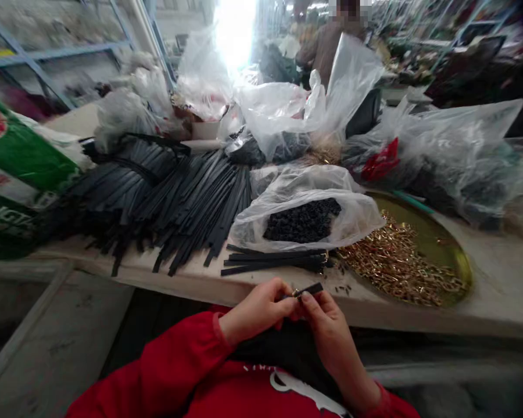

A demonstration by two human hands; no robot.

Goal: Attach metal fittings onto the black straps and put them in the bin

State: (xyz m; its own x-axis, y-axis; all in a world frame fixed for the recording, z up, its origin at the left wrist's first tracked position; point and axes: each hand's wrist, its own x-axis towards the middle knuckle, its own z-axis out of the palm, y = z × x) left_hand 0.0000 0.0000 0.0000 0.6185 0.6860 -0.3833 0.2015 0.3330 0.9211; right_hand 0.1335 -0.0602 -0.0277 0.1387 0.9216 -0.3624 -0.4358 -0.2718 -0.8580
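My left hand [261, 307] and my right hand [326, 328] meet just below the table's front edge, both pinched on one black strap [311, 288] with a small gold buckle at its end. A short bundle of black straps [274, 259] lies on the table right above my hands. Behind it an open clear bag holds small black pieces [303, 220]. A round brass-coloured tray [436, 238] at the right carries a heap of gold buckles [396, 267]. A large pile of long black straps [165, 197] covers the left of the table.
Clear plastic bags [440, 151] with dark contents crowd the back of the table. A green and white sack [17, 168] stands at the left. A person in brown [326, 40] works behind the bags. Blue metal shelving [47, 52] stands at the far left.
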